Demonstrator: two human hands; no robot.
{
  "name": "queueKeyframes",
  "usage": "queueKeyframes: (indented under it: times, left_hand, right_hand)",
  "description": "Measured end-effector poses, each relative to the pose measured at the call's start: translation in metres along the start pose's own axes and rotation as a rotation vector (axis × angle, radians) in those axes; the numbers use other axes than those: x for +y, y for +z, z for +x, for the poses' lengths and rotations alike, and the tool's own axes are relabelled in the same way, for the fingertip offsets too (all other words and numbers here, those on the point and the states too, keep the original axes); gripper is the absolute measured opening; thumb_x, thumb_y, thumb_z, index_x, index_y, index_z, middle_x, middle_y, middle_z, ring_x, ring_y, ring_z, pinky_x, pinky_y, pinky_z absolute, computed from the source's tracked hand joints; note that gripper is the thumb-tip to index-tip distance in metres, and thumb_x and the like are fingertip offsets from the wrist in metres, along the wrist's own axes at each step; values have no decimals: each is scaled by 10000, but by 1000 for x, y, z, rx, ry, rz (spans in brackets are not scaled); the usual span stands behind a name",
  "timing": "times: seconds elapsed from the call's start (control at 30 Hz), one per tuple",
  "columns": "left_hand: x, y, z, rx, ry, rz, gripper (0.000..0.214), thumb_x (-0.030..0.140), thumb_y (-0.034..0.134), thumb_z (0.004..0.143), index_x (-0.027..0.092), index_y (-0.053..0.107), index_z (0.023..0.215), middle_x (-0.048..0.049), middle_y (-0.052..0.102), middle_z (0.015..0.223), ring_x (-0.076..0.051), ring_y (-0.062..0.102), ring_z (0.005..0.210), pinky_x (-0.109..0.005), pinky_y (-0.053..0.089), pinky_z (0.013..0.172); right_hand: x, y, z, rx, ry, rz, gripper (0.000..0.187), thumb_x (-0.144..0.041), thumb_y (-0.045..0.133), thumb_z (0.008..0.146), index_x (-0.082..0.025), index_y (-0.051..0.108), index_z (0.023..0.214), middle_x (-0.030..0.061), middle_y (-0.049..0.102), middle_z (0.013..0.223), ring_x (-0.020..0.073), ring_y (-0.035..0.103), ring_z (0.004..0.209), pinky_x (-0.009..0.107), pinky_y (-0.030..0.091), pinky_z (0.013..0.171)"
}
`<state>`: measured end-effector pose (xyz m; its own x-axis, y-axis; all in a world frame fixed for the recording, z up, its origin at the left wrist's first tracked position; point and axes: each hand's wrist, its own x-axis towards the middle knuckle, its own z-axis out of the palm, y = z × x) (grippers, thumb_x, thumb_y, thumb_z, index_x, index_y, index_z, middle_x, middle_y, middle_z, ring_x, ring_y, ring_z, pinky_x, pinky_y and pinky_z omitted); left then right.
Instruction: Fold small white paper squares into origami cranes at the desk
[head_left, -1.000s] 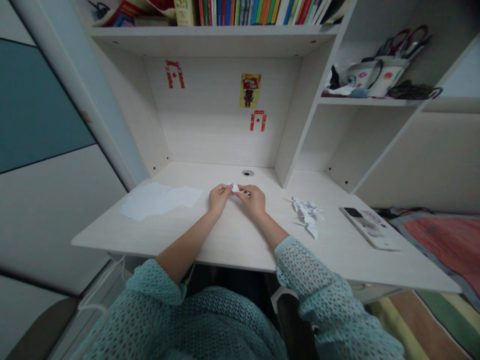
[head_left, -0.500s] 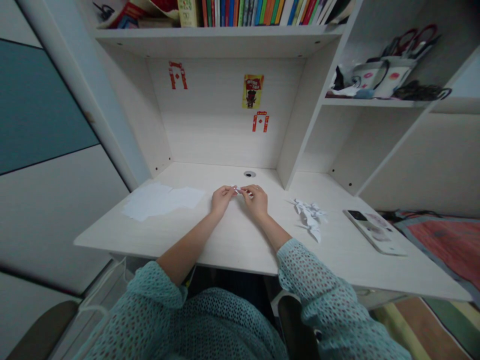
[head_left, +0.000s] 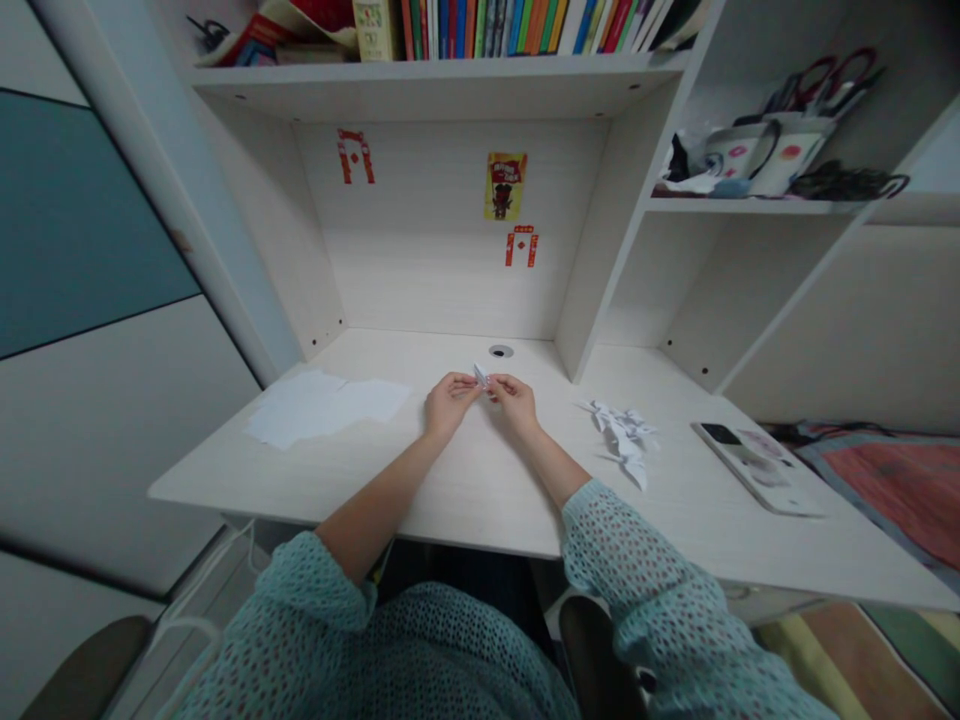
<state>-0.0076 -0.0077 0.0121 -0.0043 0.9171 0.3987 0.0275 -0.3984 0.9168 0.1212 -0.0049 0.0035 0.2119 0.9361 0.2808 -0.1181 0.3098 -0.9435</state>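
My left hand (head_left: pixel 448 403) and my right hand (head_left: pixel 514 399) meet at the middle of the white desk (head_left: pixel 465 480). Both pinch a small folded piece of white paper (head_left: pixel 481 376) between their fingertips, held just above the desk with one corner pointing up. Most of the paper is hidden by my fingers. Both forearms rest on the desk, sleeves of a teal knitted top pushed back.
Flat white paper sheets (head_left: pixel 322 405) lie to the left. A heap of folded white paper figures (head_left: pixel 622 430) sits to the right, and a phone (head_left: pixel 754 465) beyond it. A cable hole (head_left: pixel 500 351) is behind my hands. Shelves above hold books (head_left: pixel 517 22), mugs (head_left: pixel 750 155) and scissors.
The small paper was pressed flat near the desk between my hands; now it is lifted slightly with a corner standing up. My hands have drawn a little closer together.
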Motion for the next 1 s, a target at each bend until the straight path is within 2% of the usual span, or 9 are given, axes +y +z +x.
queueKeyframes:
  times: [0.17, 0.43, 0.7, 0.83, 1.0]
  left_hand:
    - [5, 0, -2, 19, 49, 34, 305, 374, 713, 644, 182, 577, 838, -62, 665, 909, -165, 642, 858, -290, 505, 770]
    - [18, -1, -9, 48, 104, 232, 230, 383, 676, 688, 221, 602, 835, -22, 677, 895, -174, 644, 880, -248, 492, 680]
    - [17, 0, -8, 71, 94, 231, 239, 407, 662, 696, 229, 613, 847, -24, 680, 890, -178, 647, 860, -247, 480, 670]
    - [14, -1, -6, 81, 78, 185, 244, 392, 691, 666, 225, 620, 830, -30, 675, 875, -187, 646, 851, -255, 484, 671]
    - [11, -2, -3, 80, 70, 173, 219, 389, 685, 674, 215, 635, 797, -32, 678, 860, -175, 643, 833, -281, 489, 759]
  right_hand:
    - [0, 2, -1, -4, 73, 94, 314, -421, 676, 605, -171, 691, 793, 34, 674, 710, 131, 569, 619, 250, 427, 583]
    - [-5, 4, -3, -29, 156, 244, 296, -375, 710, 574, -171, 692, 787, 24, 671, 701, 103, 543, 576, 239, 418, 585]
    - [-9, 4, -6, -71, 136, 162, 299, -391, 685, 594, -173, 681, 800, 45, 690, 771, 130, 596, 639, 256, 440, 616]
    - [-9, 3, -5, -116, 112, 117, 293, -401, 681, 601, -179, 661, 791, 37, 680, 710, 146, 610, 644, 267, 452, 624]
    - [-7, -1, -3, -129, 97, 60, 305, -420, 693, 582, -189, 636, 773, 22, 651, 664, 139, 589, 622, 249, 440, 584]
